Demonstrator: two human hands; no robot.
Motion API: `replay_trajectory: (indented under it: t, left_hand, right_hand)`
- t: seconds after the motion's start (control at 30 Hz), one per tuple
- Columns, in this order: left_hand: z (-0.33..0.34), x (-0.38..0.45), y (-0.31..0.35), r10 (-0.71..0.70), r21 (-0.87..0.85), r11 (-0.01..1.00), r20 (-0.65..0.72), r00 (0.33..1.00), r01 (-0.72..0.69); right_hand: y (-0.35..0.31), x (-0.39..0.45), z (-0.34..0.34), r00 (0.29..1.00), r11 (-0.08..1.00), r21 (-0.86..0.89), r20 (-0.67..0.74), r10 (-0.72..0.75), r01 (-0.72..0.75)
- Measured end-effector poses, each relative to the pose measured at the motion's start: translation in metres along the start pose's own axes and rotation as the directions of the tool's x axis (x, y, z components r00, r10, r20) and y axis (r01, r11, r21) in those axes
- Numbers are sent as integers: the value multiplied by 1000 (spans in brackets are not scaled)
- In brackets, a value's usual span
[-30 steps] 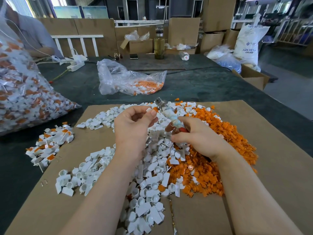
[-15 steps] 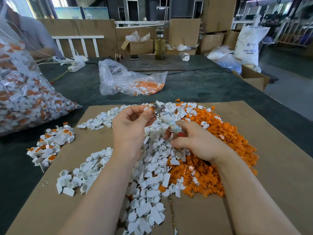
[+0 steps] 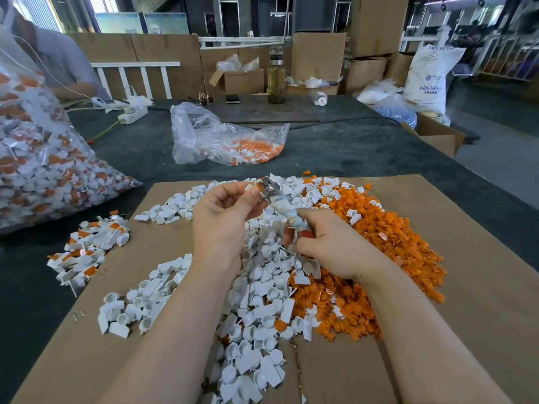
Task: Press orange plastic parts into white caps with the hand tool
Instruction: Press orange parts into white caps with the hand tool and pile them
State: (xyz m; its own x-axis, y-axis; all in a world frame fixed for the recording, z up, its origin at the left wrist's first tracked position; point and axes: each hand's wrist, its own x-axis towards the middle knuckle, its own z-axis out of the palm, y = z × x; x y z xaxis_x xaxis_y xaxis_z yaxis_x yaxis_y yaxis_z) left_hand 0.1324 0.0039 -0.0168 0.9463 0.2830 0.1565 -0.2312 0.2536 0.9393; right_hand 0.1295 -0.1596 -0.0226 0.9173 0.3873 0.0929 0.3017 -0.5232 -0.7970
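Cardboard [image 3: 437, 287] unchanged; hands (left [image 3: 221, 225] pinching cap [image 3: 253, 186], right [image 3: 335, 246] gripping tool [image 3: 280, 204]) raised slightly.

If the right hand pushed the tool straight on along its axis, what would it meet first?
Most likely the white cap pinched in the left hand: the right hand aims the hand tool up-left, its metal tip at that cap. Whether they touch is unclear.
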Motion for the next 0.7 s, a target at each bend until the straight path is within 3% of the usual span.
replay_trajectory:
  t: [0.1, 0.2, 0.37, 0.5, 0.7]
  left_hand:
    - [-3, 4, -1, -55, -2, 998, 13, 998, 55]
    - [-12, 11, -2, -210, -78, 975, -38, 977, 206]
    - [-43, 36, 1, -457, -355, 860, -214, 863, 368]
    - [-74, 51, 1, -565, -553, 767, -341, 751, 326]
    - [-98, 59, 4, -586, -713, 686, -422, 692, 147]
  right_hand:
    - [-1, 1, 2, 998, 997, -69, -57, -28, 24]
    - [3, 2, 4, 989, 957, -289, -140, -53, 11]
    - [11, 3, 1, 964, 937, -339, -266, -5, -89]
    - [15, 3, -4, 921, 921, -339, -386, 49, -191]
    - [23, 4, -12, 867, 912, -294, -484, 116, -285]
